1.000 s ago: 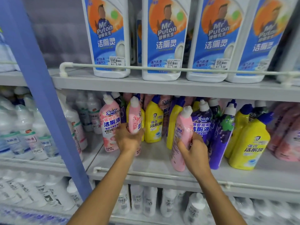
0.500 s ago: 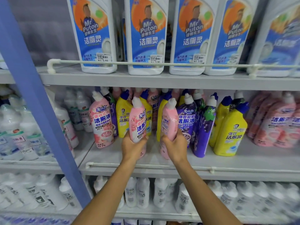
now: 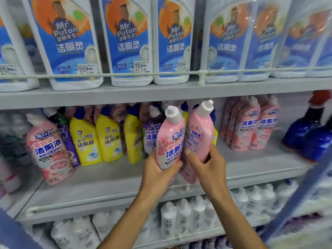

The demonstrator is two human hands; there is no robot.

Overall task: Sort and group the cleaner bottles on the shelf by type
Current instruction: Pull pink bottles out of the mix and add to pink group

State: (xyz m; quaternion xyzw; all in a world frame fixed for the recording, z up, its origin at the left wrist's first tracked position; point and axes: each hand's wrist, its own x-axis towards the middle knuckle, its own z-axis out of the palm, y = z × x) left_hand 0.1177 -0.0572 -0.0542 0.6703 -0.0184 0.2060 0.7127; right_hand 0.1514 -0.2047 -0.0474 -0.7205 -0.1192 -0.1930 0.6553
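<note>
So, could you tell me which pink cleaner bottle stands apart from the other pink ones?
The lone pink bottle at the shelf's far left, beside a purple bottle; the other standing pink bottles are grouped at right.

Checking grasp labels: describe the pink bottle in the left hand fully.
The pink bottle is glossy plastic, white-capped, floral front label facing the camera. It leans slightly right before the middle shelf. The left hand grips its lower half; a second pink bottle, in the right hand, sits close beside it.
</note>
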